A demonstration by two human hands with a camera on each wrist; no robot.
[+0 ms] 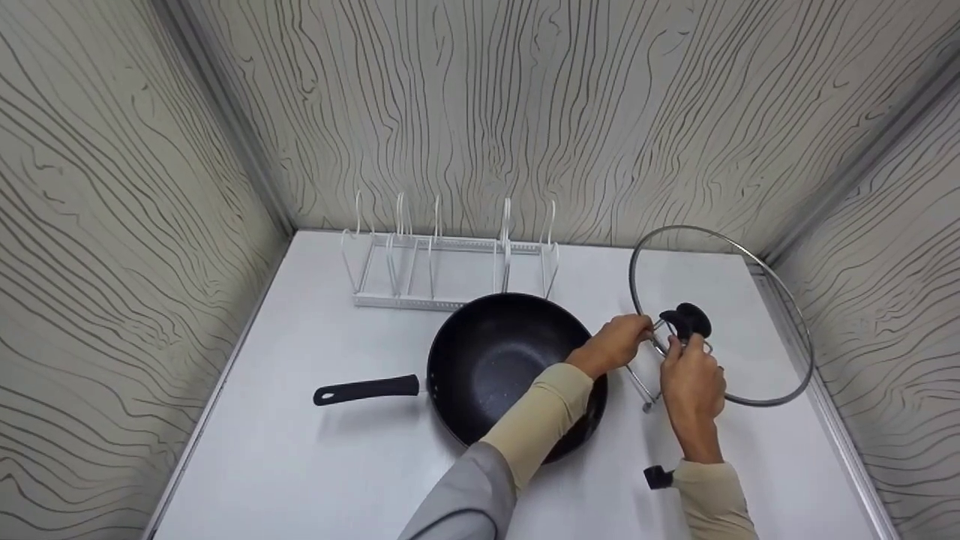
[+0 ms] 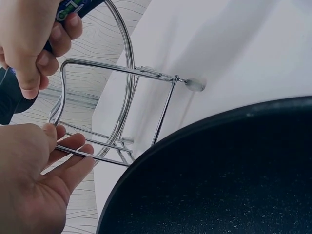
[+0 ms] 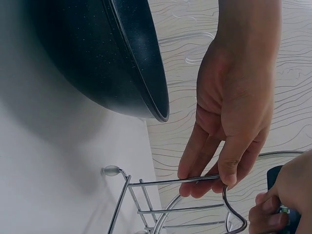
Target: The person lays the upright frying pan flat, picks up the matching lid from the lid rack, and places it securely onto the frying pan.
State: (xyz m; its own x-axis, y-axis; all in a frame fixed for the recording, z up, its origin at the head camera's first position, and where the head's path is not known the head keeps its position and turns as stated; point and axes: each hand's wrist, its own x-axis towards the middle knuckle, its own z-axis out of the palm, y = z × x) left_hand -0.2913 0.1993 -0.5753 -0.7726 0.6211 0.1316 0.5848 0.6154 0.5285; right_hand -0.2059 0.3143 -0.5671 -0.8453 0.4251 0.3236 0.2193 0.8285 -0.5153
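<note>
A clear glass lid [image 1: 757, 270] with a metal rim stands tilted in a small chrome wire rack [image 2: 97, 64] on the right of the table. My left hand [image 1: 615, 341] reaches across the wok and pinches a wire of this rack between thumb and fingers. Close beside it, my right hand [image 1: 694, 379] grips the lid's black knob [image 1: 694, 319], which bears a green-marked label in the left wrist view. The black wok [image 1: 480, 352] sits under my left forearm, its handle [image 1: 367, 390] pointing left. My right fingers partly hide the knob.
A white wire pan rack [image 1: 409, 302] with several upright loops stands behind the wok, near the back wall. Wood-patterned panels [image 1: 465, 112] enclose the white table [image 1: 300, 465] at the back and sides. A small black piece [image 1: 658, 477] shows beside my right sleeve.
</note>
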